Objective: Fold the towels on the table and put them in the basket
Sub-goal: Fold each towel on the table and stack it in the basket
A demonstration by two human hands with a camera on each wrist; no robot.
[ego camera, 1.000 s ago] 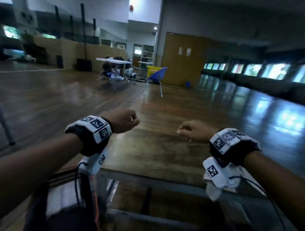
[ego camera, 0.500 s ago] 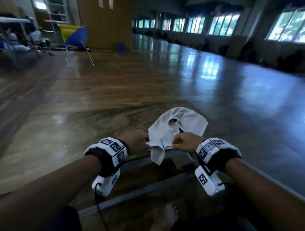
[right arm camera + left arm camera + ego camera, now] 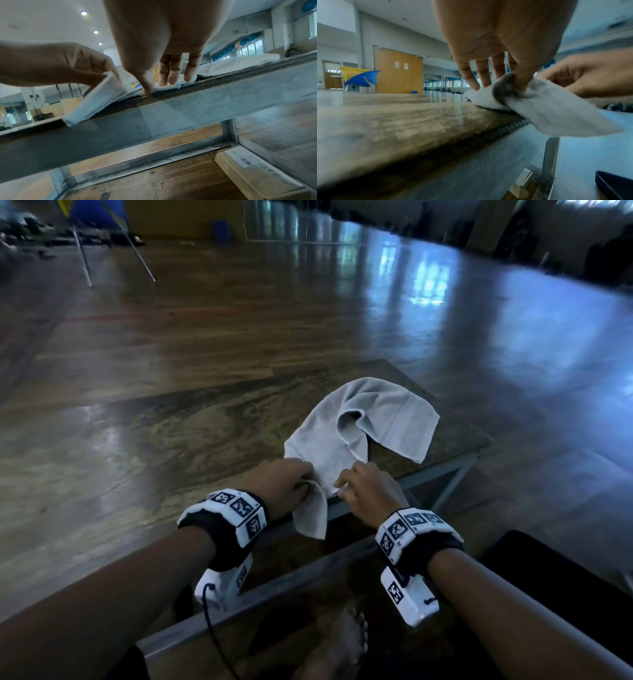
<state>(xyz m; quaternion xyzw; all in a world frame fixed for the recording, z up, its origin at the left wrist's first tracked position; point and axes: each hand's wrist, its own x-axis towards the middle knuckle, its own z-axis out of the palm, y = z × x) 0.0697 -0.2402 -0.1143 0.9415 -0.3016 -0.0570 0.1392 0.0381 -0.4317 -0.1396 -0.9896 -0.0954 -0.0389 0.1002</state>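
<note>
A light grey towel [image 3: 373,422] lies rumpled on the wooden table [image 3: 205,422] near its right front corner, with a loose fold across its middle. My left hand [image 3: 291,484] pinches the towel's near corner [image 3: 522,97] between thumb and fingers. That corner hangs over the table's front edge [image 3: 96,102]. Just to its right, my right hand [image 3: 363,491] rests on the towel's near edge. Its thumb [image 3: 147,89] and straight fingers [image 3: 171,77] press the cloth onto the table edge.
A metal frame [image 3: 188,108] carries the table top. Under it lie a flat cardboard box [image 3: 257,173] and my bare foot [image 3: 342,642]. A dark object [image 3: 548,577] stands low at my right. Open wooden floor lies beyond, with a blue chair [image 3: 363,79] far off.
The view has swung down from the room to the table. Both hands have dropped from mid-air to the table's front edge. The towel now lies spread on the top.
</note>
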